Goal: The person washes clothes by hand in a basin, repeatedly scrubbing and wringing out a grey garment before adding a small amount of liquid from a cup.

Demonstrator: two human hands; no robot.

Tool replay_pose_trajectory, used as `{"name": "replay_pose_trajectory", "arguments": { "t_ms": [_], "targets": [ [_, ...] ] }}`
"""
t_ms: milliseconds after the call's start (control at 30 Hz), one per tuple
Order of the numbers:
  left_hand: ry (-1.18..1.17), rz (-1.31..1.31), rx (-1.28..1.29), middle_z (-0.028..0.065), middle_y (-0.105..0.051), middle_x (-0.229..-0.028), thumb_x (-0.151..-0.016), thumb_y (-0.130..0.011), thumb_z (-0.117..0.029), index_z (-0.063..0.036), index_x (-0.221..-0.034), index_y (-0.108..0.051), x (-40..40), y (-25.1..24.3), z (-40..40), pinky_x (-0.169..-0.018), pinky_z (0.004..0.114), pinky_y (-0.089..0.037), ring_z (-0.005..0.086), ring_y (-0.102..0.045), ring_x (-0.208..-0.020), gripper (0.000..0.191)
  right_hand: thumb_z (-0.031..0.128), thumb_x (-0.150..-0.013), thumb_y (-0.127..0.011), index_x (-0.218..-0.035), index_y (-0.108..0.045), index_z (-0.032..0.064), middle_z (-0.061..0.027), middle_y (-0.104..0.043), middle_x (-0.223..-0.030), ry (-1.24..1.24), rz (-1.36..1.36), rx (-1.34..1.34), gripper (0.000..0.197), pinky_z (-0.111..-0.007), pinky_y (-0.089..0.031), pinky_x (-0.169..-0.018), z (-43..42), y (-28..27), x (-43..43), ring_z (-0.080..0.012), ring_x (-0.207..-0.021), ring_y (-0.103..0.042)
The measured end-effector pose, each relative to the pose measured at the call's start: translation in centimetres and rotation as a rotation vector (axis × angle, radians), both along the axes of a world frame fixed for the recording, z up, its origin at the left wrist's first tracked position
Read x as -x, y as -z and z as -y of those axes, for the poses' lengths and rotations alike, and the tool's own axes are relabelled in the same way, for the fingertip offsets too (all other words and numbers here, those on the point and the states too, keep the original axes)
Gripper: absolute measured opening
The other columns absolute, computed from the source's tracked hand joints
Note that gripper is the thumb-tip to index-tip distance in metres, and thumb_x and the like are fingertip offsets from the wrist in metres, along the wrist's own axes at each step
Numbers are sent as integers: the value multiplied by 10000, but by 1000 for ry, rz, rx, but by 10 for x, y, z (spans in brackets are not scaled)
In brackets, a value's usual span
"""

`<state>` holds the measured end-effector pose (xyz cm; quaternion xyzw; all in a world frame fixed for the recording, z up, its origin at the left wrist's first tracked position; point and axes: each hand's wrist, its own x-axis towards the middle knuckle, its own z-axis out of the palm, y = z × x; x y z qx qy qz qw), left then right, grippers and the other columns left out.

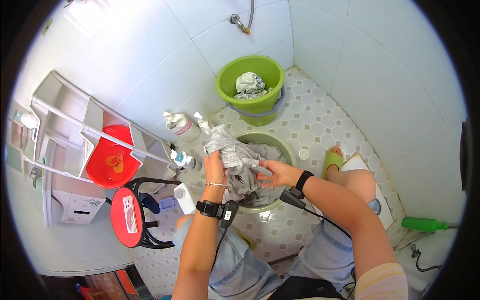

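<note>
A wet grey garment [240, 159] with a dark print hangs from both hands over a greenish basin [290, 150] on the floor. My left hand [215, 165] grips its upper left side, the fingers partly hidden by the cloth. Opposite it, my right hand [276, 173] pinches a narrow edge of the fabric between thumb and fingers. More grey cloth [270, 152] lies inside the basin, and water shows near its right side.
Behind the basin stands a green bucket [258, 108] holding wet clothes [250, 83]. Pump bottles [183, 125] line the left wall. A red stool [120, 217], a white bottle [183, 197] and a white shelf rack [84, 129] with a red basin [108, 165] are at left.
</note>
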<state>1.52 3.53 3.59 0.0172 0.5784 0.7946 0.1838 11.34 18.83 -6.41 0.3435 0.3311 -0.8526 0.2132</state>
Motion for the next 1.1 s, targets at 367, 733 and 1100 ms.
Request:
{"name": "replay_pose_trajectory", "arguments": {
  "t_ms": [367, 733, 1100],
  "targets": [
    [192, 55, -243, 103, -595, -1119, -967, -339, -288, -12, -1200, -484, -19, -50, 4, -733, 359, -565, 218, -628, -951, 390, 149, -826, -475, -1021, -536, 7, -147, -620, -976, 395, -196, 189, 249, -412, -527, -764, -67, -84, 28, -256, -824, -634],
    [108, -751, 1225, 139, -619, -771, -736, -528, -56, -80, -893, -581, 23, 12, 54, -686, 414, -450, 336, -596, -770, 168, 182, -808, -518, -929, -586, -22, -223, -616, -785, -348, -224, -1289, 246, -411, -492, -698, -53, -93, 12, -315, -784, -635],
    [705, -478, 1229, 85, -554, -726, -722, -669, -185, -58, -1081, -511, -5, 39, 67, -623, 304, -452, 194, -572, -682, 413, 205, -889, -515, -1153, -526, 41, -60, -616, -1046, -30, -414, -515, 311, -355, -474, -805, -49, -105, 10, -194, -915, -606]
  ]
}}
